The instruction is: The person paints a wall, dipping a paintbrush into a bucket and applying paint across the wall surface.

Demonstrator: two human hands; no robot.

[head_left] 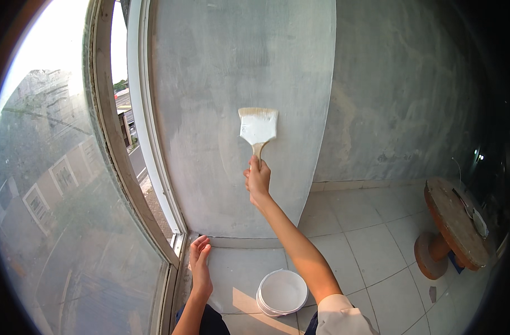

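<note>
My right hand (258, 180) is wrapped round the handle of a wide, flat paintbrush (259, 127). The brush is held upright with its pale bristles up, in front of a grey, streaky wall panel (210, 72); whether the bristles touch it cannot be made out. Low on the left, my left hand (200, 267) is raised with loosely bent fingers and holds nothing, close to the foot of the window frame. Between my forearms a white bucket (281, 292) stands on the floor; its inside looks white, and I cannot tell how much is in it.
On the left is a dusty glass window pane (59, 184) in a wooden frame, beside a white window frame (154, 139) and an opening onto a street. A round wooden table (453, 218) with small items on it stands at the right on the tiled floor (344, 257).
</note>
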